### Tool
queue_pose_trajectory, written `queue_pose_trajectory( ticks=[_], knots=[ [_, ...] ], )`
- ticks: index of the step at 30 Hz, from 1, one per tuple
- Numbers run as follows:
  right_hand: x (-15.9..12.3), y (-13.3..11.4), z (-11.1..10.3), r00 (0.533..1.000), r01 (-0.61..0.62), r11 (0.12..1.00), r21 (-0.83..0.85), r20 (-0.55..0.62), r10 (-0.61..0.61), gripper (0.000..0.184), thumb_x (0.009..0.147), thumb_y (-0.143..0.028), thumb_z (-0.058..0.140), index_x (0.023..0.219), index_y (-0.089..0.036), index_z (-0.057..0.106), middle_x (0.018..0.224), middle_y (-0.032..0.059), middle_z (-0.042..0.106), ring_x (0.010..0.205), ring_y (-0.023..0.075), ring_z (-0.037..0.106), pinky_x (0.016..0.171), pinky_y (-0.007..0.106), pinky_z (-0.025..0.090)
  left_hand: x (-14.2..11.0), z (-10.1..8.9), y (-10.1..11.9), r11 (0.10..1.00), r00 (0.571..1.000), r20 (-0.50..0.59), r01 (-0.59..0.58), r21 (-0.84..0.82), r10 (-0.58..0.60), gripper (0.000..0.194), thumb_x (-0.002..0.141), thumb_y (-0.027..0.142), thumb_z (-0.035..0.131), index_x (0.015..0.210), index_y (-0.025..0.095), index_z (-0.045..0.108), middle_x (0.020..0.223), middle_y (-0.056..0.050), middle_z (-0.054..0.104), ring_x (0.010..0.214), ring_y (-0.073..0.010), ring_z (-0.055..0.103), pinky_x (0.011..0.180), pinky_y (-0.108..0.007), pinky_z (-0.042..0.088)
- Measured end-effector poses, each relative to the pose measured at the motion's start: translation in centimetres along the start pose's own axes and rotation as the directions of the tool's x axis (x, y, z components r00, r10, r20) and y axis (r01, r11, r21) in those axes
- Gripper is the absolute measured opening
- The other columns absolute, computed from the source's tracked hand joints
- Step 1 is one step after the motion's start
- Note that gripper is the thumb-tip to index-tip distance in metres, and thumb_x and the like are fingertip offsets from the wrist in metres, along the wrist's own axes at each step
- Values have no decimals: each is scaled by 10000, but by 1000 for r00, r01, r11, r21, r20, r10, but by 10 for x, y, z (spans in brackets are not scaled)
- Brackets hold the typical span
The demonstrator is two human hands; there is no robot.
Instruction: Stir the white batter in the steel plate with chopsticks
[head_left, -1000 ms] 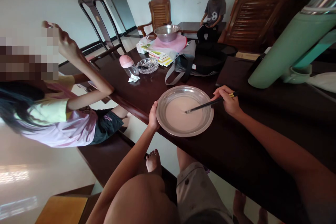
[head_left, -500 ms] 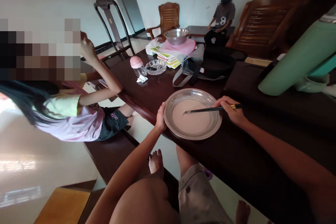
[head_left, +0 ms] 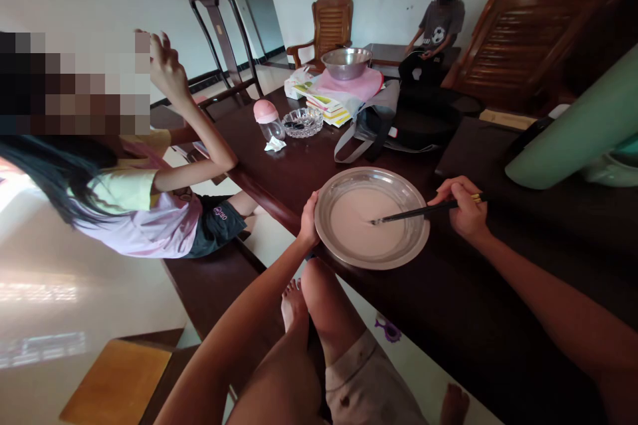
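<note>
A shallow metal basin (head_left: 423, 239) sits at the edge of the dark table, holding a pale pinkish-beige liquid (head_left: 356, 226). My left hand (head_left: 310, 219) grips the basin's left rim, its fingers mostly hidden by the rim. Black chopsticks (head_left: 419, 211) with gold bands are held in my right hand (head_left: 464, 207), just right of the basin. Their tips dip into the liquid near the middle of the basin.
Beyond the basin are a grey-black bag (head_left: 383, 129), a glass ashtray (head_left: 303, 123), a pink-lidded bottle (head_left: 268, 119) and a metal bowl (head_left: 346, 64) on a pink cloth. A green flask (head_left: 563, 126) stands right. One person (head_left: 134, 206) sits left, another (head_left: 438, 26) at the back.
My right hand has shifted right and tilted the chopsticks, their tips moving right through the liquid. My left hand stays on the rim. The person at left has raised a hand slightly.
</note>
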State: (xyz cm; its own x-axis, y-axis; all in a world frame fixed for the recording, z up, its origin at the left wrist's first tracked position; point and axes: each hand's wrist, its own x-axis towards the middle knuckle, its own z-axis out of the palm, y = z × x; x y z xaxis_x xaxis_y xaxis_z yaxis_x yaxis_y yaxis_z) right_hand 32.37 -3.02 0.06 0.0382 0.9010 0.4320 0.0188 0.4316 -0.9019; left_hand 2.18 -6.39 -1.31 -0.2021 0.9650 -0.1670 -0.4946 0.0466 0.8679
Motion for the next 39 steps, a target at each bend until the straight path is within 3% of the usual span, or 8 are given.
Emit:
queue_pose_trajectory(
  ticks=[5, 11, 16, 23, 28, 31, 35, 39],
  knots=[
    [-3, -4, 4, 982, 21, 995, -95, 187, -3, 302, 897, -548, 611, 813, -278, 717, 684, 23, 724, 658, 227, 675, 658, 397, 529, 1, 0, 1, 1000, 1000, 14, -12, 13, 12, 388, 785, 556, 697, 933, 199, 729, 901, -36, 757, 1108, -285, 667, 1000, -381, 493],
    [4, -2, 2, 996, 58, 997, 46, -68, -55, 391, 900, -602, 565, 671, -289, 615, 510, -11, 579, 445, 193, 561, 482, 358, 444, 6, 2, 3, 1000, 998, 66, -10, 5, 10, 431, 744, 551, 713, 975, 187, 711, 993, -65, 764, 1103, -314, 674, 955, -410, 520],
    [-1, -2, 9, 996, -27, 1000, 0, 89, 27, 385, 886, -608, 586, 731, -262, 656, 590, 7, 655, 550, 204, 640, 576, 363, 511, 6, 4, 4, 1000, 996, 85, -18, 11, 17, 395, 698, 530, 737, 908, 197, 707, 928, -56, 767, 1099, -328, 672, 946, -419, 525],
    [4, -5, 2, 996, 21, 1000, -16, -87, -22, 419, 883, -642, 552, 715, -263, 611, 497, -20, 571, 459, 182, 582, 523, 327, 446, 1, 6, 8, 998, 996, 87, 30, 46, -34, 337, 719, 443, 689, 950, 200, 718, 908, -44, 766, 1061, -327, 682, 918, -426, 539],
    [-2, -13, 11, 991, 22, 993, -114, 135, -6, 409, 906, -601, 565, 741, -253, 701, 673, 26, 681, 665, 206, 651, 670, 363, 528, 3, 3, 10, 994, 995, 52, 86, 64, -89, 324, 703, 463, 711, 887, 197, 727, 871, -41, 767, 980, -323, 698, 886, -419, 559],
    [0, -14, 11, 995, 61, 986, -154, 82, -48, 398, 913, -578, 574, 730, -252, 713, 725, 35, 707, 718, 209, 662, 707, 368, 534, 4, 0, 10, 991, 994, 47, 96, 97, -101, 338, 690, 475, 727, 885, 199, 734, 806, -23, 756, 906, -297, 709, 858, -401, 564],
    [2, -10, 7, 995, 16, 1000, 25, -97, -14, 371, 902, -574, 592, 723, -257, 665, 575, -1, 651, 520, 176, 613, 550, 330, 492, 4, 0, 9, 995, 996, 75, 49, 87, -55, 343, 701, 479, 712, 915, 212, 725, 859, -27, 761, 1010, -316, 697, 898, -407, 548],
    [-3, -13, 11, 999, -23, 1000, -18, 38, 23, 366, 906, -573, 588, 765, -253, 695, 624, 12, 688, 579, 188, 652, 588, 337, 522, 2, 5, 9, 998, 997, 72, 29, 53, -33, 351, 669, 483, 731, 889, 209, 718, 872, -34, 767, 1061, -339, 684, 917, -414, 545]
  ],
)
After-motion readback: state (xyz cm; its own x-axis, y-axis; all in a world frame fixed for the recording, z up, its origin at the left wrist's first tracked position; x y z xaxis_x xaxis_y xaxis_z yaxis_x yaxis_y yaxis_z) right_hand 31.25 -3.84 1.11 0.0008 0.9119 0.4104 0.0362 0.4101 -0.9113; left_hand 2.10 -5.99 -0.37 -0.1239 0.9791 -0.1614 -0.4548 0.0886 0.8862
